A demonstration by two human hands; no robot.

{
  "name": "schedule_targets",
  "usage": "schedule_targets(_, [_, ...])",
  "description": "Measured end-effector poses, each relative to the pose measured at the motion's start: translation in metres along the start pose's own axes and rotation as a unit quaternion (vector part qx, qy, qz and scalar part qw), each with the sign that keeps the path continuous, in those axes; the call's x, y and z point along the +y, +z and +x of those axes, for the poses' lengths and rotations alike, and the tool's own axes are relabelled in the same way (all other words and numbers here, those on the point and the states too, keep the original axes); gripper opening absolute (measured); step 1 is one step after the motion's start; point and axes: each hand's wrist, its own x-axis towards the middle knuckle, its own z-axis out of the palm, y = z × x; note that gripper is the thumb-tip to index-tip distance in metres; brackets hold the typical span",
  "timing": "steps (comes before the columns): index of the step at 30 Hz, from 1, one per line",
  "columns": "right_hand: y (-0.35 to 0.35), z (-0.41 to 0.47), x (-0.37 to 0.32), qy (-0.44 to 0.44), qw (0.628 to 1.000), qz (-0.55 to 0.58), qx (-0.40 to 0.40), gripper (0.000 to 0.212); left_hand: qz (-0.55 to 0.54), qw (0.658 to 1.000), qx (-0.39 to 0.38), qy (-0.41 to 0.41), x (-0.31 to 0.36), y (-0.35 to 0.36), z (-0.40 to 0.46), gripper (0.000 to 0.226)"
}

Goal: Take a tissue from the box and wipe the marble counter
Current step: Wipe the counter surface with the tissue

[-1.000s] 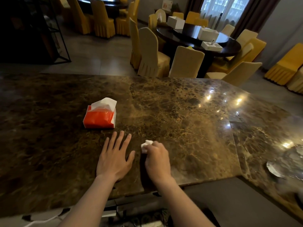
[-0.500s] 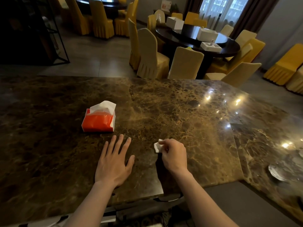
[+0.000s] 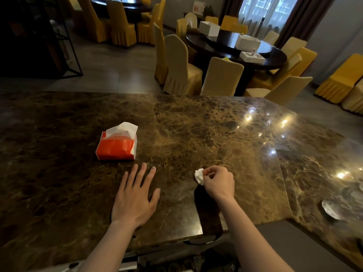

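— Marble counter point(image 3: 196, 124), brown and glossy: what has changed on it over the last second?

— The right hand point(image 3: 219, 183) has slid rightward and a little away from the person, carrying the crumpled white tissue point(image 3: 199, 176) with it. A second ago it sat just beside the left hand's thumb; now the two hands are well apart.

— And the left hand point(image 3: 135, 199)?

— It has stayed put, palm down and flat on the stone, fingers spread, gripping nothing.

— How is the tissue held?

— Pinched in the right hand's closed fingertips, the wad poking out on the left side of the fist. Whether it touches the stone right now I cannot tell; a dark shadow lies under the wrist.

— The tissue box point(image 3: 116, 146)?

— Same spot, just beyond the left hand's fingertips, not touching them. It is an orange-red soft pack with one white sheet sticking up out of the top.

— Give me counts.

— Two hands, one tissue box, one crumpled tissue, one counter. Behind the counter, one dark round table point(image 3: 235, 50) ringed with yellow-covered chairs, bearing three white boxes.
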Motion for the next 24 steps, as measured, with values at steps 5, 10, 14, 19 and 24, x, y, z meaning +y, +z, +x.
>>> schedule_targets(5, [0.010, -0.014, 0.007, -0.201, 0.971, -0.120, 0.043, 0.013, 0.016, 1.000, -0.004, 0.001, -0.002, 0.002, 0.000, 0.072])
schedule_targets(10, [0.004, -0.009, 0.010, -0.216, 0.968, -0.129, -0.025, 0.030, 0.010, 1.000, -0.003, 0.000, -0.001, 0.002, 0.000, 0.073])
schedule_targets(14, [0.009, -0.013, -0.007, -0.190, 0.975, -0.115, -0.034, 0.032, 0.019, 1.000, -0.008, -0.003, 0.000, 0.001, 0.000, 0.073])
schedule_targets(19, [0.039, -0.065, -0.029, -0.287, 0.952, -0.085, -0.068, 0.015, 0.027, 0.999, -0.017, -0.002, 0.000, 0.001, 0.001, 0.072])
schedule_targets(24, [0.019, -0.046, -0.008, -0.241, 0.963, -0.118, -0.026, 0.018, 0.011, 1.000, -0.009, 0.005, -0.001, 0.000, -0.001, 0.074])
